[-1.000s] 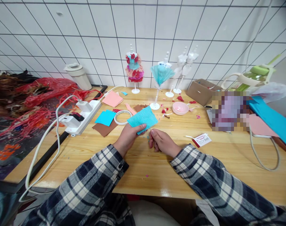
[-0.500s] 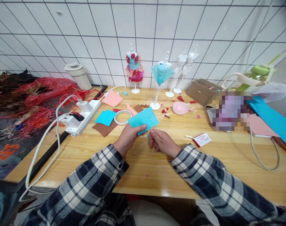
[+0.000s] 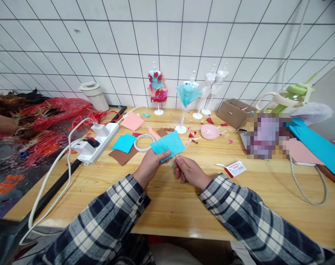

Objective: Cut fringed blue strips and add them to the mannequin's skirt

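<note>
My left hand (image 3: 149,165) is closed on a blue crepe paper piece (image 3: 168,145), its thumb pressed on the front. Tiny fringe-like marks run along the paper's lower edge. Just right of that edge, my right hand (image 3: 191,171) is closed in a pinch; whatever thin thing sits at its fingertips is too small to name. Beyond the hands stand a mini dress form with a blue tulle-like skirt (image 3: 188,95) and one in a pink, red and blue dress (image 3: 157,88). A tape roll (image 3: 144,148) lies by bright blue squares (image 3: 123,142) and brown paper (image 3: 123,156).
A power strip (image 3: 101,143) with white cables lies left. Two bare white dress forms (image 3: 210,82), a pink bowl (image 3: 210,131) and a cardboard box (image 3: 235,112) are farther back. A tag (image 3: 235,168) lies right. Another person's arm (image 3: 2,124) reaches over feathers at far left.
Another person's arm has come in at the far left. The view has tilted up slightly, so everything sits lower. My hands keep nearly the same hold on the paper.
</note>
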The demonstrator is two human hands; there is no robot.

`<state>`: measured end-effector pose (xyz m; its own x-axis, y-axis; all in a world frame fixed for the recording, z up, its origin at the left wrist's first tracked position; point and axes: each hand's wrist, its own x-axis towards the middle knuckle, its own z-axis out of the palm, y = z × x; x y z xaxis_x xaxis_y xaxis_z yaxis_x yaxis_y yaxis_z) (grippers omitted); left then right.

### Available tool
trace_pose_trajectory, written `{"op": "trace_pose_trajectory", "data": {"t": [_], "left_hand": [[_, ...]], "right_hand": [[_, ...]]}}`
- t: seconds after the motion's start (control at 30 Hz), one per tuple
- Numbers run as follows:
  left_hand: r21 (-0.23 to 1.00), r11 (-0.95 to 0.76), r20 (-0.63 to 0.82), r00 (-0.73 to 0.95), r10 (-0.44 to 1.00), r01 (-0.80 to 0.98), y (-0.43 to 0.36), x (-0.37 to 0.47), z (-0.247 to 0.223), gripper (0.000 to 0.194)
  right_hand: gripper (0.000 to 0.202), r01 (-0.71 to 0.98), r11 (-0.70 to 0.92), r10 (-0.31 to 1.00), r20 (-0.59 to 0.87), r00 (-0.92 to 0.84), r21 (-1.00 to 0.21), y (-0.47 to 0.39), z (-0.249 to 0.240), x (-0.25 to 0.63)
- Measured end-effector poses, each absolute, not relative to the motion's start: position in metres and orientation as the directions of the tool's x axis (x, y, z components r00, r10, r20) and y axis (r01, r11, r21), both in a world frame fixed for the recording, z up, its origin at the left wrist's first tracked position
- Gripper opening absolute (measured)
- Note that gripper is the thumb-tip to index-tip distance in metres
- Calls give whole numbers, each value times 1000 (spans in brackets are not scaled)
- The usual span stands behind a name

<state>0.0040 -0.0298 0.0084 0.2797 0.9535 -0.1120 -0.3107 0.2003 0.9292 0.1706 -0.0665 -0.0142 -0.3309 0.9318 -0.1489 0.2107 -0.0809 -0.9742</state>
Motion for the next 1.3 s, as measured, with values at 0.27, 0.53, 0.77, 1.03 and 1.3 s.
{"op": "trace_pose_trajectory", "data": {"t": [0.27, 0.53, 0.77, 1.03, 1.3], "left_hand": [[934, 182, -101, 262, 960, -306, -31, 5, 8, 41], [930, 189, -107, 261, 959, -315, -31, 7, 8, 39], [933, 170, -84, 267, 960, -316, -30, 6, 7, 38], [922, 179, -89, 264, 960, -343, -31, 7, 7, 39], [930, 163, -77, 259, 963, -330, -30, 5, 7, 38]], "right_hand": [[46, 223, -67, 936, -138, -323, -973, -67, -13, 170], [46, 249, -46, 938, -128, -321, -967, -68, -11, 170], [45, 257, -40, 935, -127, -330, -966, -68, -12, 171], [43, 282, -31, 933, -129, -337, -959, -67, -10, 171], [45, 308, -33, 929, -142, -341, -951, -68, -7, 171]]}}
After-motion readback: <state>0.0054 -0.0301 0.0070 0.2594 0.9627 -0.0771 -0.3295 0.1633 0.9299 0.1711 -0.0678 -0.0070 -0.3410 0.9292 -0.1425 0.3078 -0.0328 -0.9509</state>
